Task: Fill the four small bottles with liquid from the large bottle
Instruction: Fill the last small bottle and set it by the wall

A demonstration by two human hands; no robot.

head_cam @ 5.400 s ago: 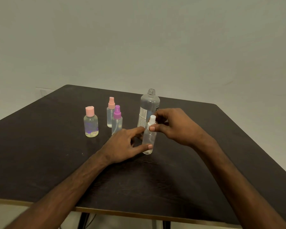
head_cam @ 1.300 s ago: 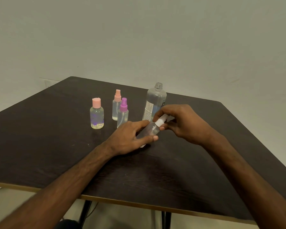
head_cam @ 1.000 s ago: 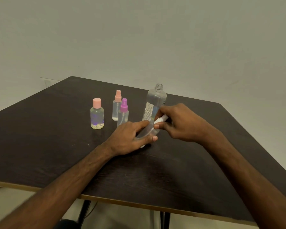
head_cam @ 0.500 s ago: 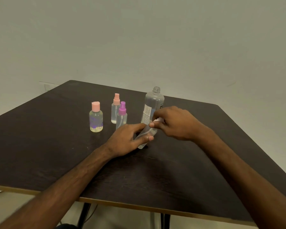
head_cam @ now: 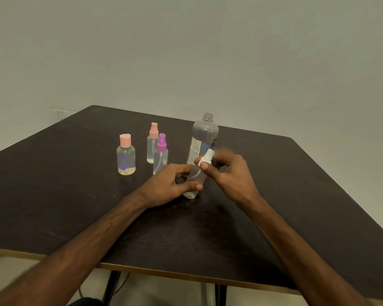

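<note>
My left hand (head_cam: 171,185) grips the body of a small clear spray bottle (head_cam: 196,176) that leans to the right with its base on the table. My right hand (head_cam: 228,175) pinches its white spray cap (head_cam: 207,157). Just behind stands the large clear bottle (head_cam: 202,140), uncapped, with a white label. Three more small bottles stand to the left: a round one with a pink cap (head_cam: 125,154), a slim one with a peach spray top (head_cam: 152,143), and one with a purple spray top (head_cam: 160,154).
The dark table (head_cam: 53,195) has a pale front edge (head_cam: 164,271) near me and a right corner at the far side. A plain wall rises behind it. Table legs show below the front edge.
The small white-capped bottle went from upright to steeply tilted and now stands more upright again. My right hand's fingers have shifted on the cap and look blurred by motion.
</note>
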